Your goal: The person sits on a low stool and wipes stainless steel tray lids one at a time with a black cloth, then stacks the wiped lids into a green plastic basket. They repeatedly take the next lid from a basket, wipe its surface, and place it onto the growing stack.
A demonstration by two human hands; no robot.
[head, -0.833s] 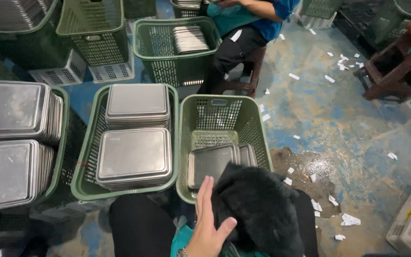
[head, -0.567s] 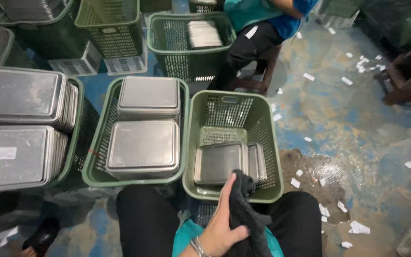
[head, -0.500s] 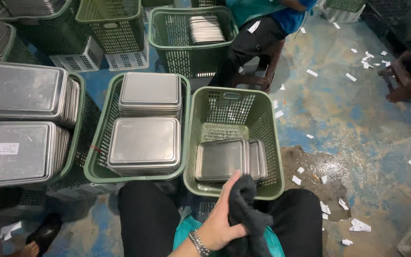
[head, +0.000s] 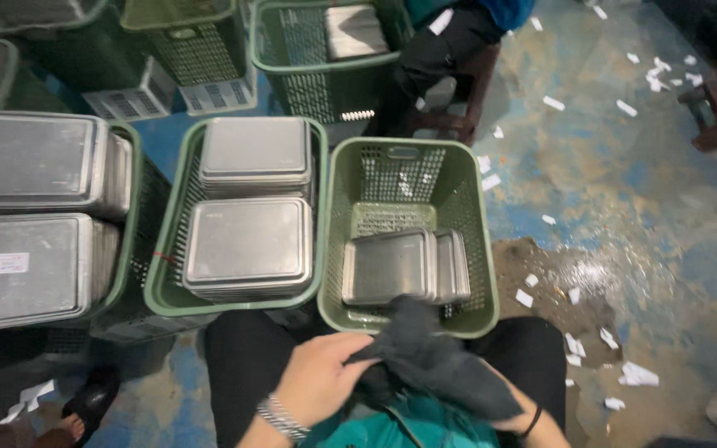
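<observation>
My left hand (head: 321, 383) grips a dark grey cloth (head: 433, 357) that lies bunched over my lap. My right hand (head: 518, 421) is mostly hidden under the cloth, only a bit of wrist with a dark band showing, so its grip cannot be made out. Just beyond the cloth stands a green plastic basket (head: 462, 195) with a few metal trays (head: 404, 265) leaning in its near end. Left of it, a second green basket (head: 168, 249) holds two stacks of flat metal trays (head: 249, 245).
More stacked metal trays (head: 31, 216) fill baskets at the far left. Further green baskets (head: 309, 62) stand behind. Another person in dark trousers (head: 437, 50) sits on a stool at the top. The wet blue floor (head: 624, 207) is littered with white paper scraps.
The cloth has come down from in front of the basket onto my lap, and my left hand has closed on it. The view has tilted down and nearer to the baskets.
</observation>
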